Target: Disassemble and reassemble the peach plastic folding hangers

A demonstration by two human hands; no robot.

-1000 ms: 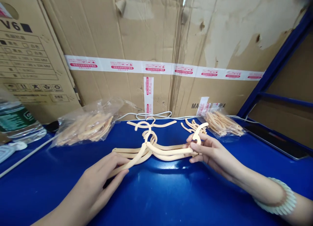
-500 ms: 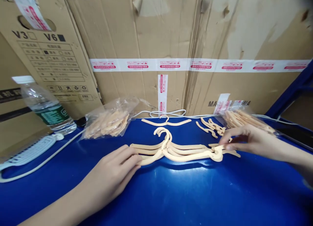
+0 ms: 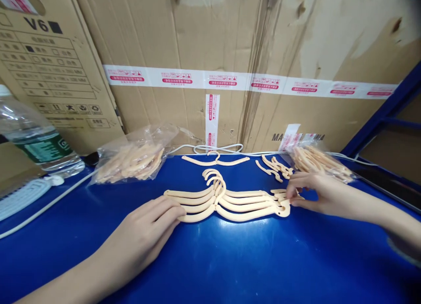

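Note:
Several cream plastic folding hangers (image 3: 245, 216) lie overlapped in a row on the blue table, hooks pointing to the back. My left hand (image 3: 149, 229) is closed on the left end of the front hanger, its fingertips hiding that tip. At the right ends of the row, my right hand (image 3: 315, 193) pinches a hanger end between thumb and fingers; the fingers partly hide it. Behind the row lies a single opened hanger (image 3: 226, 163). Loose curved hanger pieces (image 3: 274, 168) sit in a small pile just beyond my right hand.
Clear bags of hanger pieces stand at the left (image 3: 131, 161) and right (image 3: 320, 159). A water bottle (image 3: 42, 142), a pale blue slotted object (image 3: 26, 199) and a white cable (image 3: 49, 205) are at the left. Cardboard boxes (image 3: 184, 41) close off the back.
The front hanger has come down and lines up evenly with the others, hooks spread in a row. My right hand has drawn slightly back from its end. The view has shifted a little.

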